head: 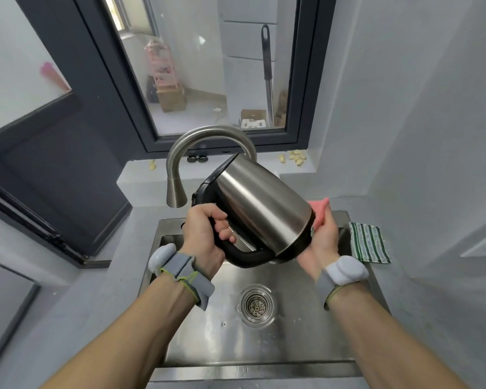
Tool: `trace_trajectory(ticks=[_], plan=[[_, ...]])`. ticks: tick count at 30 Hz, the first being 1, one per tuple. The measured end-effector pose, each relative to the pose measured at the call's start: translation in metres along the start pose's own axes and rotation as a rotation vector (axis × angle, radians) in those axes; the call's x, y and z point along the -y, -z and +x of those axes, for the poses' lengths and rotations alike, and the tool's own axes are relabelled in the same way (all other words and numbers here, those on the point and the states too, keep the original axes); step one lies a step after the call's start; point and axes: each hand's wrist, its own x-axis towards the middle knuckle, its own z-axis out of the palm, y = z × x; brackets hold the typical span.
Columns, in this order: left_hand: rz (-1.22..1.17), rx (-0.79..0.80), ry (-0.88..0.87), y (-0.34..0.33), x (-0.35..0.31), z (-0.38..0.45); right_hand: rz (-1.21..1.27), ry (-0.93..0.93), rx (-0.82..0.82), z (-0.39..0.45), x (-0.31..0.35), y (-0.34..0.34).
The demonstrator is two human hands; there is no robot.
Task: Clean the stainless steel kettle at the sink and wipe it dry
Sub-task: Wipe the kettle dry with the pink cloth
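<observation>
A stainless steel kettle (260,204) with a black handle and lid hangs tilted on its side above the sink (205,341), its lid toward the faucet and its base toward the right. My left hand (205,237) grips the black handle. My right hand (324,234) presses a pink cloth (319,209) against the kettle's base; most of the cloth is hidden behind the hand and kettle.
A curved steel faucet (180,164) stands just behind the kettle. A green-and-white striped cloth (369,242) lies on the sink's right rim. The drain strainer (257,304) sits in the wet basin. A window and grey walls close in behind and to the right.
</observation>
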Motion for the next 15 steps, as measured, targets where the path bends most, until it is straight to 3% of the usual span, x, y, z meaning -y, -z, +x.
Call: trace_trajectory(ticks=[6, 10, 15], plan=[[-0.095, -0.026, -0.003, 0.007, 0.006, -0.001, -0.045, -0.295, 0.118, -0.01, -0.008, 0.002], [-0.071, -0.037, -0.021, 0.006, 0.004, -0.001, -0.161, -0.431, -0.041, -0.017, -0.024, 0.013], [0.013, -0.097, -0.081, 0.002, 0.003, -0.002, -0.238, -0.57, -0.107, -0.023, -0.026, 0.02]])
